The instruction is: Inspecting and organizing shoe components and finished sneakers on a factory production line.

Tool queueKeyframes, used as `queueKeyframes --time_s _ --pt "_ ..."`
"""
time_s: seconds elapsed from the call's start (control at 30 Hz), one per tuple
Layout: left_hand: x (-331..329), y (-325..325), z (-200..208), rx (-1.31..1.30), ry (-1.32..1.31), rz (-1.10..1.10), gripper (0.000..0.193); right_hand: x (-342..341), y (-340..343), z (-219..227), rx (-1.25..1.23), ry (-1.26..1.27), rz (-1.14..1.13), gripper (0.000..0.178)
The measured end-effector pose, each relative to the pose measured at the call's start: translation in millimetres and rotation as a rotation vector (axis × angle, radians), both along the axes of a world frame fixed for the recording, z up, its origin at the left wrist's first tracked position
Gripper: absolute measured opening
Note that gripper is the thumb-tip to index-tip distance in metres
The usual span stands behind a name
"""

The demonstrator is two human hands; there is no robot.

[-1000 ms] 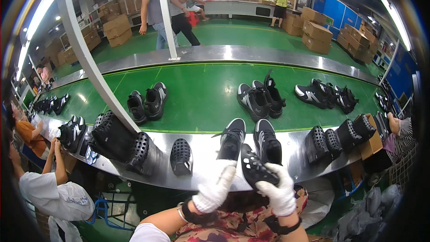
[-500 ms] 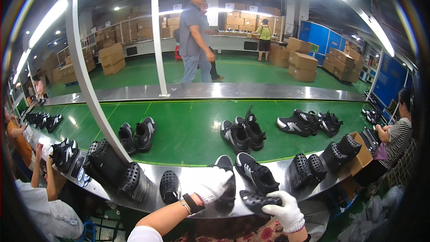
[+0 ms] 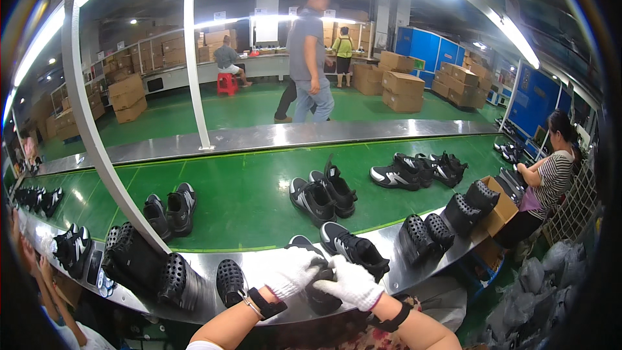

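Observation:
Both my hands wear white knitted gloves and meet over a black sneaker (image 3: 322,299) at the steel ledge in front of me. My left hand (image 3: 291,272) is closed on the sneaker's left side, its grey-white toe showing just beyond. My right hand (image 3: 352,282) is closed at the shoe's opening, around a dark shoe insert that the fingers mostly hide. Right beside them lies a second black sneaker (image 3: 355,248) with grey-white trim. To the left of my left wrist stands a single black perforated shoe insert (image 3: 229,281).
Stacks of black perforated inserts stand left (image 3: 175,279) and right (image 3: 427,236) on the ledge (image 3: 207,308). Sneaker pairs rest on the green belt (image 3: 246,201). A white post (image 3: 97,129) rises at left. A co-worker (image 3: 551,162) sits at right beside an open carton (image 3: 497,210).
My right hand has brought the perforated insert from the right up to the sneaker, next to my left hand. The view has turned slightly right; a person beyond the belt walks on.

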State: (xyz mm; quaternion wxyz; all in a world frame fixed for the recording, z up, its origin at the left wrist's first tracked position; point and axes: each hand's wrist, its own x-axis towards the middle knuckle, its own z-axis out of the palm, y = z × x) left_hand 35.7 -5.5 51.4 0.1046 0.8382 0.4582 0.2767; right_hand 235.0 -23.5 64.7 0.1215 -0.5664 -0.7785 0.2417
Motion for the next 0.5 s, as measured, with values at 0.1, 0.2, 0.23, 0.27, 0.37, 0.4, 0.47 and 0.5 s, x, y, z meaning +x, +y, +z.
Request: queueKeyframes --time_s 0.1,0.2,0.23,0.27,0.37,0.4,0.47,0.5 --pt "-2.0 -2.5 0.5 -0.007 -0.002 -0.003 0.021 9.6 13.4 -11.7 -0.097 0.005 0.03 0.078" --pt "9.4 -5.5 -4.1 0.083 0.036 -0.018 0.014 -2.7 29.5 -29.7 -0.077 -0.101 0.033 0.07" --pt "14.1 -7.9 -6.4 0.142 0.1 -0.029 0.012 -8.7 31.9 -35.9 -0.054 -0.088 -0.025 0.065" --pt "18.4 -11.1 -9.1 0.176 0.173 -0.042 0.01 -12.8 34.0 -40.8 -0.085 -0.126 -0.084 0.061" --pt "20.2 -17.7 -16.3 0.243 0.103 0.0 0.007 -9.5 27.4 -49.7 -0.084 -0.101 -0.122 0.06" --pt "19.4 -19.7 -19.1 0.217 0.072 0.005 0.007 -4.2 21.0 -51.6 0.071 0.003 -0.099 0.045" --pt "15.8 -23.1 -26.0 0.212 -0.131 0.004 0.012 11.6 12.5 -52.8 0.013 0.216 -0.023 0.05" --pt "15.4 -23.1 -30.4 0.179 -0.202 0.002 0.014 18.1 8.3 -53.6 -0.049 0.422 -0.026 0.051"
